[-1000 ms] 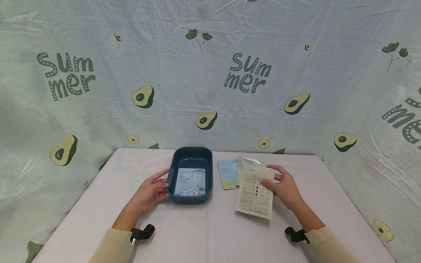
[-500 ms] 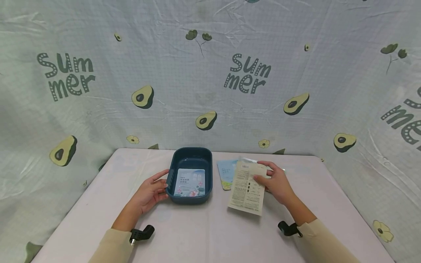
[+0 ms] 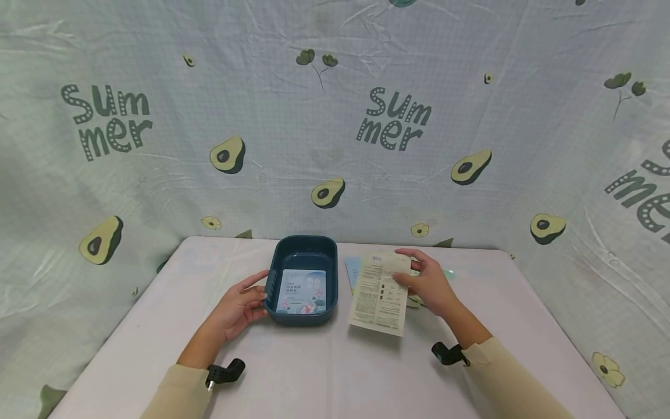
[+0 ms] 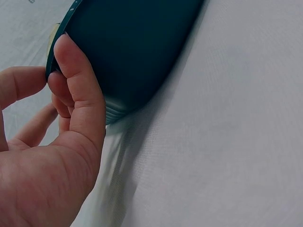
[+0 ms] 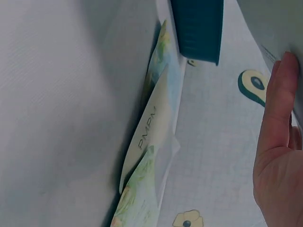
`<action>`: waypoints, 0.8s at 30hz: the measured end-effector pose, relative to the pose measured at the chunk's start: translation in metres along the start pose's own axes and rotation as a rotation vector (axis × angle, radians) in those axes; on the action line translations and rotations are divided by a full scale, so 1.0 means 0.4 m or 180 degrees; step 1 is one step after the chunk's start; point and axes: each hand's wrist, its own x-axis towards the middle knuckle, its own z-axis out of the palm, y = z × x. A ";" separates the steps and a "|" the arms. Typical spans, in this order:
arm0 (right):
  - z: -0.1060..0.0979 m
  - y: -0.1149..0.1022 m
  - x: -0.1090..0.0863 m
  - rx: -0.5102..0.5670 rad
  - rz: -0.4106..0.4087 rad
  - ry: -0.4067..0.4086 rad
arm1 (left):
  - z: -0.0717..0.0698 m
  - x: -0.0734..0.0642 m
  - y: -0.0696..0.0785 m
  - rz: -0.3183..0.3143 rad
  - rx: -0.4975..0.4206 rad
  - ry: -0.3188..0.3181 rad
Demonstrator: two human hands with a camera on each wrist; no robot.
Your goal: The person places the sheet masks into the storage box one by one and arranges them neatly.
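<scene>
My left hand (image 3: 238, 309) grips the left rim of a dark blue plastic bin (image 3: 300, 319); in the left wrist view thumb and fingers pinch its edge. Inside the bin lies a pale blue face mask packet (image 3: 302, 292) with pink flowers. My right hand (image 3: 429, 288) holds a cream face mask packet (image 3: 379, 294) by its upper right side, its printed back showing, raised over the table. Behind it, partly hidden, are a light blue packet (image 3: 353, 269), a cream packet marked PMPM (image 5: 147, 127) and a green floral packet (image 5: 135, 194).
A white cloth covers the table (image 3: 293, 372). Close behind its back edge hangs a pale curtain (image 3: 272, 174) printed with avocados and lettering. Small black cameras (image 3: 226, 371) are strapped to both wrists. The loose packets overlap one another right of the bin.
My right hand has carried the cream packet leftward toward the bin, now covering most of the light blue packet. The left hand and the bin have stayed in place.
</scene>
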 end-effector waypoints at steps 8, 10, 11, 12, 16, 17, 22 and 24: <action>0.023 -0.017 0.027 -0.0003 -0.0023 -0.0121 | -0.001 0.005 -0.003 -0.0015 0.0007 0.0016; 0.029 -0.020 0.034 0.0020 -0.0018 -0.0140 | 0.000 0.008 -0.003 -0.0024 0.0007 0.0020; 0.033 -0.022 0.037 0.0039 -0.0012 -0.0145 | -0.001 0.008 -0.003 -0.0025 0.0013 0.0021; 0.036 -0.023 0.041 0.0070 -0.0010 -0.0153 | -0.001 0.008 -0.003 -0.0031 0.0016 0.0036; 0.051 -0.030 0.055 0.0156 0.0003 -0.0185 | -0.001 0.007 -0.003 -0.0039 0.0021 0.0051; 0.055 -0.032 0.059 0.0173 0.0004 -0.0192 | -0.001 0.006 -0.003 -0.0040 0.0031 0.0045; 0.078 -0.036 0.076 0.0237 0.0029 -0.0239 | 0.002 0.005 -0.003 -0.0045 0.0040 0.0055; 0.088 -0.037 0.082 0.0271 0.0037 -0.0270 | 0.002 0.006 -0.002 -0.0052 0.0033 0.0069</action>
